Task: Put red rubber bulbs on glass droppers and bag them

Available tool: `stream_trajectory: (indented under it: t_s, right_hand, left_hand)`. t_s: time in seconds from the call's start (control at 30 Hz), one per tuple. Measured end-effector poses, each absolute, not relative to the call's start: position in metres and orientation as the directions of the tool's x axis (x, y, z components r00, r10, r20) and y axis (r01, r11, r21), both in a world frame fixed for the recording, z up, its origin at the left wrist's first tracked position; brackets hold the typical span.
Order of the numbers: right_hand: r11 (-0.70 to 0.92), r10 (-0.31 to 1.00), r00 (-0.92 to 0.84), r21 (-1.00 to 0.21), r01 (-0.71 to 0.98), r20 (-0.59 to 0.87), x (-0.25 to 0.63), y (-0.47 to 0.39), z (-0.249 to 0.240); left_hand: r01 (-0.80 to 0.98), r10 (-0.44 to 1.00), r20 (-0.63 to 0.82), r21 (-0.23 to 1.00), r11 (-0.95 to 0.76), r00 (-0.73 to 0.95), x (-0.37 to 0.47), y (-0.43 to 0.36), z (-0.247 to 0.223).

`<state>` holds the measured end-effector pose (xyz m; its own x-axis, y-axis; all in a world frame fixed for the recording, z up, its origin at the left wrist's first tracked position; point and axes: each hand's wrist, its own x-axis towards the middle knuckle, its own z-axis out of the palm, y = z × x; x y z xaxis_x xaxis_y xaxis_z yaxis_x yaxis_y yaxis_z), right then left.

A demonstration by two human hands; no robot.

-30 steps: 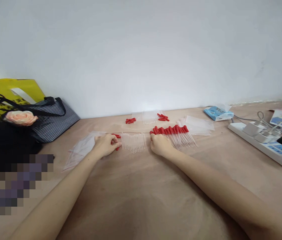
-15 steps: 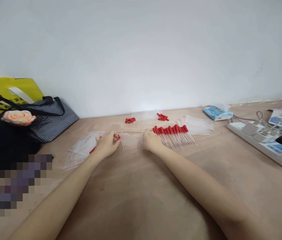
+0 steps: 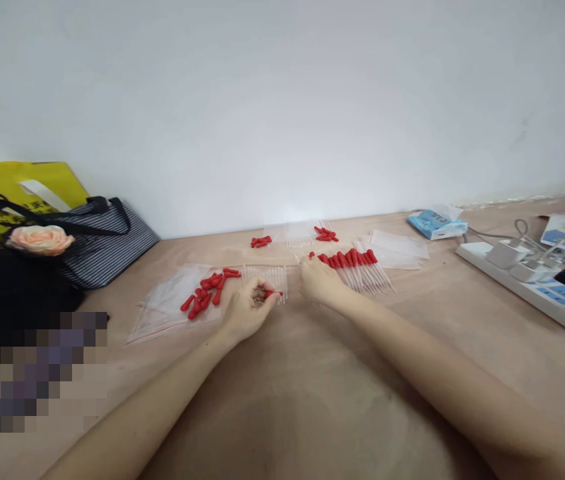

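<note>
My left hand (image 3: 249,310) pinches a red rubber dropper bulb (image 3: 273,294), its narrow end pointing right. Below and behind that hand lies a row of clear glass dropper tubes (image 3: 276,275). My right hand (image 3: 322,280) is closed, and the end of a clear glass tube appears to stick out past its fingertips; the rest is hidden. Right of it lies a row of droppers (image 3: 357,270) with red bulbs fitted on clear tubes. Loose red bulbs (image 3: 207,290) are heaped left of my left hand, on clear zip bags (image 3: 159,310).
At the back are two small piles of red bulbs (image 3: 261,241) and a bag of tubes (image 3: 299,233). More bags (image 3: 397,250), a tissue pack (image 3: 437,223) and a power strip (image 3: 527,287) with plugs are on the right. A striped bag (image 3: 107,243) stands left.
My left hand has moved right from the bulb heap, bringing a red bulb over the tubes. My right hand has shifted slightly right, with a tube end now showing.
</note>
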<state>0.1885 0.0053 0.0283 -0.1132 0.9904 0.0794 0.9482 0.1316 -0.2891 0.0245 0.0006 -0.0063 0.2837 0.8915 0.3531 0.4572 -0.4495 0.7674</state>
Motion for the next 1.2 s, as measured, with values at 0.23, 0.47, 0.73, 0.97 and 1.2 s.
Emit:
stream_trajectory:
  t_s: [0.23, 0.47, 0.73, 0.97, 1.2]
  right_hand:
    - [0.507, 0.823, -0.410, -0.184, 0.842, 0.394, 0.243, -0.022, -0.013]
    - [0.595, 0.712, -0.435, -0.143, 0.791, 0.551, 0.248, -0.030, -0.033]
    - [0.638, 0.663, -0.472, -0.109, 0.762, 0.582, 0.243, -0.035, -0.029]
    - [0.651, 0.657, -0.457, -0.145, 0.745, 0.599, 0.239, -0.037, -0.030]
    - [0.675, 0.641, -0.481, -0.142, 0.724, 0.597, 0.239, -0.037, -0.030]
  left_hand:
    - [0.480, 0.845, 0.385, 0.699, -0.530, 0.372, 0.037, -0.012, -0.017]
    - [0.553, 0.721, 0.476, 0.464, -0.692, 0.504, 0.040, -0.014, -0.015]
    - [0.623, 0.760, 0.422, 0.437, -0.648, 0.494, 0.038, -0.013, -0.018]
    - [0.639, 0.776, 0.404, 0.442, -0.630, 0.485, 0.037, -0.012, -0.018]
    - [0.615, 0.753, 0.410, 0.436, -0.657, 0.514, 0.038, -0.010, -0.019]
